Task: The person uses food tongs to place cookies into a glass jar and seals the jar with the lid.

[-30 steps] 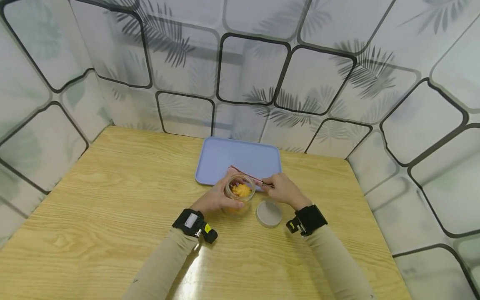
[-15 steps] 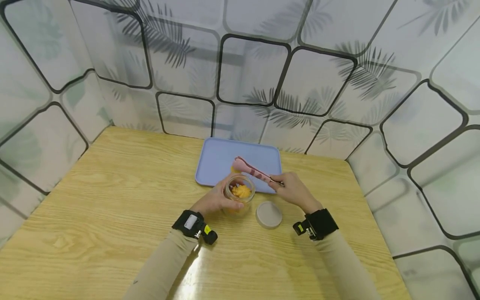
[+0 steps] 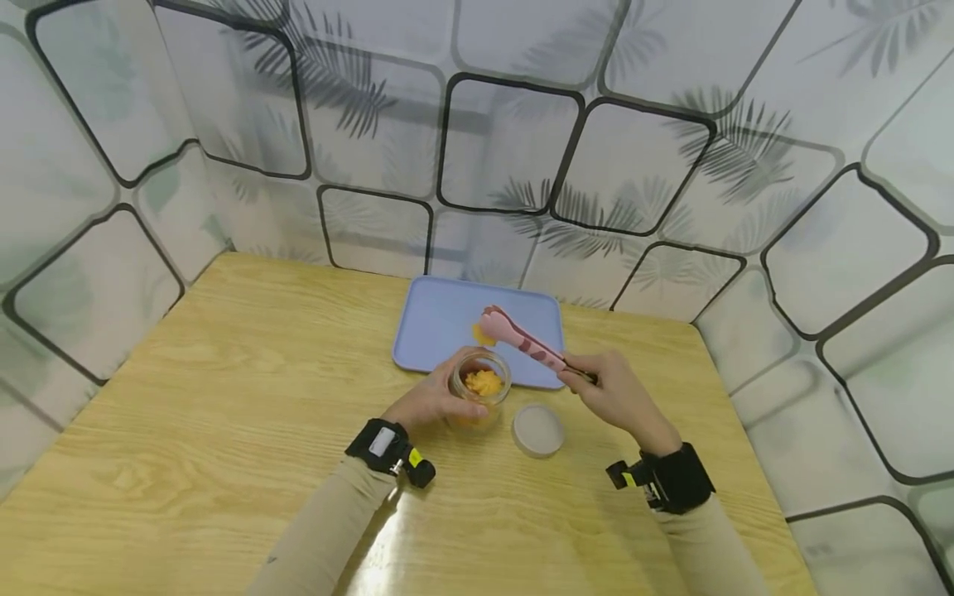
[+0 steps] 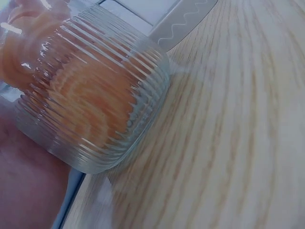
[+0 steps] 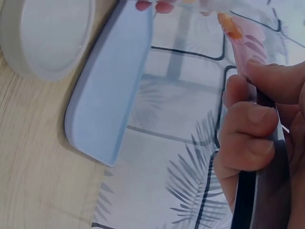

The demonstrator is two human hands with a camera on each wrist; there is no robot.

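Observation:
My left hand (image 3: pixel 430 403) grips a ribbed clear glass jar (image 3: pixel 493 411) around its side. Inside the jar lie orange, swirled pieces (image 4: pixel 93 102), and its top is uncovered. Pink tongs (image 3: pixel 527 342) with dark handles are in my right hand (image 3: pixel 617 396), thumb and fingers curled round them. Their tip holds an orange piece (image 3: pixel 482 335) up over the near part of the blue tray (image 3: pixel 440 310), just above and beyond the jar's mouth. The right wrist view shows the same orange piece (image 5: pixel 231 26) at the pink end.
A round pale lid (image 3: pixel 538 430) lies on the wooden table (image 3: pixel 298 356), to the right of the jar. Behind the tray hangs a patterned curtain (image 3: pixel 507 141), which also runs along both sides of the table.
The tongs have risen from beside the jar's mouth and moved to the right, with the orange piece coming into sight at their tip. The left hand and jar have stayed almost in place.

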